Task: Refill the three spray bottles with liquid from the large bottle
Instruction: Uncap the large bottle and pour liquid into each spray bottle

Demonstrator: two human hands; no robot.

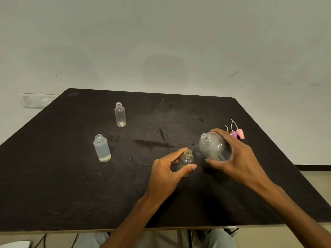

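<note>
Plain pale wall behind, dark scuffed bench (71, 185) filling the lower view. Left hand (166, 173) wraps a small clear spray bottle (187, 162) standing upright near the middle of the bench, a bit toward the near edge; thumb and fingers (179, 153) curl round its body from opposite sides, clamped on it, neck open and uncapped. Likely a steadying hold so the narrow mouth stays put for pouring.

Right hand (236, 154) spans the large bottle (212, 145) just beside it on the right, fingers spread wide over the far side, thumb low on the near side, gripping the frosted body. Large bottle is uncapped and tilted, mouth leaning toward the small one; hard to tell if its base is on the bench or lifted.

Two more small bottles stand well apart toward the left edge: filled bottle (102, 148) looks nearly full, far bottle (120, 114) looks empty apart from a pinkish bit at the bottom. Both open-necked. So one refilled, two to go, by my read.

Pink and purple spray heads (237, 133) with dip tubes lie behind the right hand toward the right edge, parked clear of the pouring zone.
</note>
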